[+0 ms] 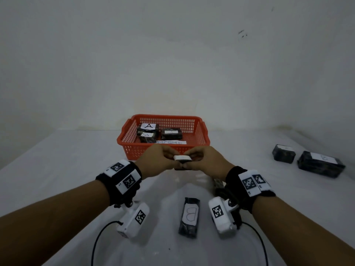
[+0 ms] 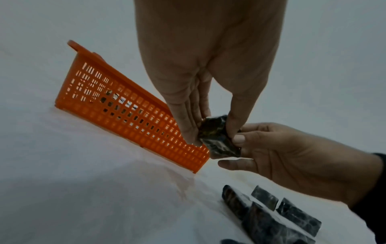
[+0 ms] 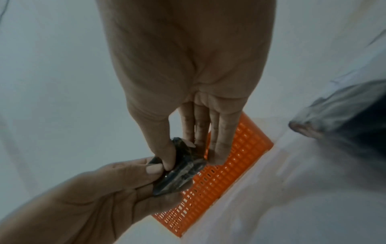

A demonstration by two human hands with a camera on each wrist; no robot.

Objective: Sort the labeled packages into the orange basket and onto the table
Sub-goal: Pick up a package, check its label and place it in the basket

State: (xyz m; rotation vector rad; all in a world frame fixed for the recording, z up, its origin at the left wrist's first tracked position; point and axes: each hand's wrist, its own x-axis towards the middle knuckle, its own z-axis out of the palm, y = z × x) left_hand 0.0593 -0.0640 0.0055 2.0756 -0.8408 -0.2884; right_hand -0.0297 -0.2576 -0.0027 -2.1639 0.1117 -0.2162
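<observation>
Left hand [image 1: 159, 160] and right hand [image 1: 203, 160] both pinching one small black package [image 1: 182, 159] above the desk [image 1: 57, 169], just in front of the orange basket [image 1: 134, 148], three labeled packages inside it near the desk's far edge.

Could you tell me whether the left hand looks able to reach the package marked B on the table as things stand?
Probably not yet: the left hand shares a grip on a small package with the right hand. Otherwise the B package lies uncovered between the forearms.
</observation>
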